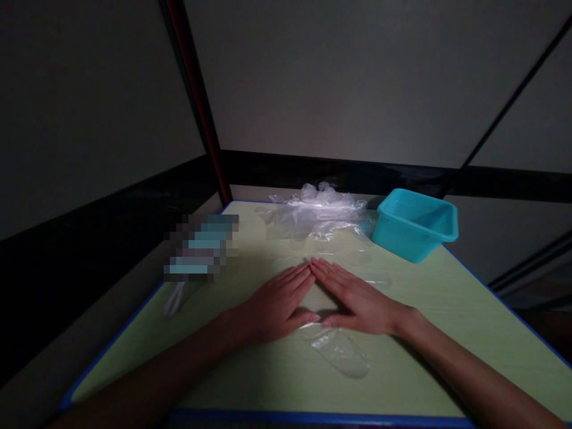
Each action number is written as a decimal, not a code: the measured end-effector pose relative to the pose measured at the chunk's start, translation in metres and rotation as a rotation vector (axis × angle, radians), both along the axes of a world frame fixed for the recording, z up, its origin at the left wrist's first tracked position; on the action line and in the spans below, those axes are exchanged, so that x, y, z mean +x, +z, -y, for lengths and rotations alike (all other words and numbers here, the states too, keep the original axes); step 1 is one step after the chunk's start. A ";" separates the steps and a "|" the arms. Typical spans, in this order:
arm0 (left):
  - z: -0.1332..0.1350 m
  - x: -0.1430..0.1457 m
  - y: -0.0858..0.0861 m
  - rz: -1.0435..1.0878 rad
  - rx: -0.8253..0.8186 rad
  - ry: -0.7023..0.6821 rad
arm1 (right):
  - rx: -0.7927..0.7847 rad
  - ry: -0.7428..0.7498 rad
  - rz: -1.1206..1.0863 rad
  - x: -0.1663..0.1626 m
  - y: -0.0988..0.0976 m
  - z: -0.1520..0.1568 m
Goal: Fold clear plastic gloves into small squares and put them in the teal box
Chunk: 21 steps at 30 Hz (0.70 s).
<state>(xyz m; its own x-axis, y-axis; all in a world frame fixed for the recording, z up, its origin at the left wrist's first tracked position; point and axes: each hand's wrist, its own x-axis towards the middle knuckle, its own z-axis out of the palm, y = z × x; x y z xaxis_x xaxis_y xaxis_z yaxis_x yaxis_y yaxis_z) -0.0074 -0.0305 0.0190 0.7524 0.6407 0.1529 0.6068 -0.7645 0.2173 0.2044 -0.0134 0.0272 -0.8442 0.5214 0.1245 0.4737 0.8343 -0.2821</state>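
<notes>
Forearms [152, 381] foremost; left hand [283, 307] and right hand [357, 304] flat over the glove [344, 354]

Left of the glove, near the table's [111, 351] edge, lies a blurred item [201, 250], too masked to make out, with a pale strap [173, 299] hanging toward the camera; next comes the left hand, palm down over the glove's left part, fingers together and slanting away to the right; it grasps nothing.

The glove, clear film laid on the table, sits directly under the hands; its long axis seems to run left to right, though the hands hide its middle; one lobe juts toward the camera from below the thumbs, and others show faintly past the right hand; beyond the glove rests a crumpled plastic pile [317, 214].

The right hand mirrors the left, palm down and flat, clutching nothing; fingertips meet or nearly so over the glove, thumb tips just beside each other; of the two, the right hand is nearer the lobes in sight; farthest right, beyond the glove, stands a turquoise tub [395, 235].
</notes>
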 end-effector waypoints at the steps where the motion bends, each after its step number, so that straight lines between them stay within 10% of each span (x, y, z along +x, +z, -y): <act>1: 0.000 0.000 0.000 0.003 -0.009 -0.013 | -0.020 0.030 0.000 -0.001 0.000 0.002; 21: -0.004 -0.006 -0.002 -0.083 -0.123 -0.015 | -0.305 0.109 0.145 0.016 0.017 0.007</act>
